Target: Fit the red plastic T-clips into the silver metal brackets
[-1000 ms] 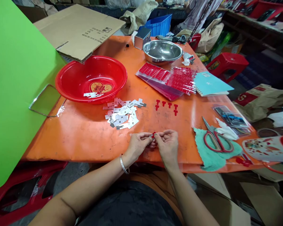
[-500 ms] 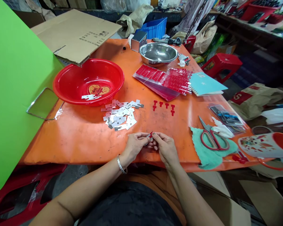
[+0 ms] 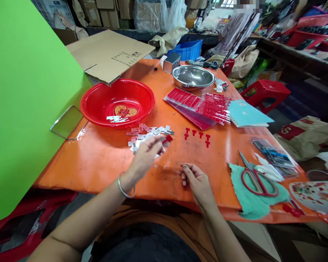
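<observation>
My left hand (image 3: 144, 156) is closed on a small flat metal plate with a red end (image 3: 168, 139), held above a loose pile of thin silver metal plates (image 3: 142, 136). Part of the pile is hidden behind the hand. To its right, my right hand (image 3: 194, 178) hovers low over the table's near side, fingers curled and thumb against them; whether anything is pinched there is too small to tell. Several red T-shaped pieces (image 3: 200, 135) lie in a loose group beyond my right hand.
A red basin (image 3: 150, 103) holds a few metal plates. Behind are a steel bowl (image 3: 192, 83), red sticker sheets (image 3: 188, 103) and a blue notebook (image 3: 248, 112). Scissors (image 3: 258, 182) rest on a green cloth (image 3: 251, 211) by a mug (image 3: 314, 196). A green panel (image 3: 30, 109) borders the left.
My hands have parted. The left carried the red-ended metal plate away from me and left toward the pile; the right stayed near the table's front. The view has tilted up.
</observation>
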{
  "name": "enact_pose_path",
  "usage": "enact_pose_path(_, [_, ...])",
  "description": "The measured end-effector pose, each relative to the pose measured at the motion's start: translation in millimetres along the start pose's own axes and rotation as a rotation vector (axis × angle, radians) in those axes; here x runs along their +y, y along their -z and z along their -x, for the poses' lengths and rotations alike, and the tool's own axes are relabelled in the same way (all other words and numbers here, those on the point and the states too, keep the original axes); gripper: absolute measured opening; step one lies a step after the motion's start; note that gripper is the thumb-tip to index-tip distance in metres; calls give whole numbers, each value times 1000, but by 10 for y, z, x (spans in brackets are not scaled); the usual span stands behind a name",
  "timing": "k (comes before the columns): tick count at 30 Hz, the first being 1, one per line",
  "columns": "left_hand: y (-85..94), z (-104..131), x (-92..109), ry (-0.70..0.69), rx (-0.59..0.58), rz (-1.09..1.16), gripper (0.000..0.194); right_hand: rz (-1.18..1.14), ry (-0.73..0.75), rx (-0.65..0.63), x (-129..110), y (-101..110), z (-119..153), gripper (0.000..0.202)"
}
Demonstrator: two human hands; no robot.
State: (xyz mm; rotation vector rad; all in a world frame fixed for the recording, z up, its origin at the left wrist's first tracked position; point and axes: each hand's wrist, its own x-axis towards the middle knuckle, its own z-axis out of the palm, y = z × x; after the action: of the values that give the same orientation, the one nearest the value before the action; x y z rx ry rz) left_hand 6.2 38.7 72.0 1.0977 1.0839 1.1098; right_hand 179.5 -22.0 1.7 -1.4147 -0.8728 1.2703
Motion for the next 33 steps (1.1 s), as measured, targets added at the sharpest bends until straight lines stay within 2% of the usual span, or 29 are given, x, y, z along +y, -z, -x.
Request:
enact_pose_path(3, [513,-360,311,-364,218,-341,24,268,182,-60,-55,-46,-22,23])
enact_pose_path(5, [877,-605,430,-445,349,-617,24,454,341,-82,-88,-109,-88,17])
enact_pose_path(7, [1204,-813,477,-412,466,-870,23,630,477,-77,-103,-197,-196,16])
enact_pose_path(9, [1462,-964,471,-326,517,-1087,21,775,573,-56,-98,-302,-323,16])
enact_pose_path(11, [1625,-1047,440,-223,459,-1230,18,888,628,-35,-81,-413,-442,16])
enact_pose_path(13, [1676,-1053,417,-181,389,-1271,20,981,645,-17,-58,-517,-531,19])
enact_pose_path(14, [1657,-1025,414,-208,388,-1259,24,1021,642,-10,-46,-561,-563,22])
enact_pose_path(16, [1535,-905,425,-346,437,-1186,30,1069,624,2,-24,-626,-606,26])
enact_pose_path(18, [1331,-717,434,-493,470,-1058,30,1055,585,23,-10,-658,-628,28])
enact_pose_path(20, [1096,-495,399,-501,406,-884,26,969,515,48,-12,-662,-624,28])
enact_pose_path(22, [873,-278,290,-348,230,-722,30,826,442,23,-31,-649,-578,21])
enact_pose_path(24, [683,-94,110,-99,16,-554,38,690,453,-15,-53,-627,-481,11])
enact_pose_path(26, [518,53,-99,144,-125,-309,41,625,597,5,-63,-596,-340,8])
enact_pose_path(28, [371,163,-285,321,-195,-28,42,642,814,36,-51,-551,-179,7])
enact_pose_path(30, [241,237,-413,386,-244,177,41,718,987,19,-25,-488,-25,7])
enact_pose_path(33, [87,262,-501,377,-264,230,31,852,1072,-7,13,-348,157,15])
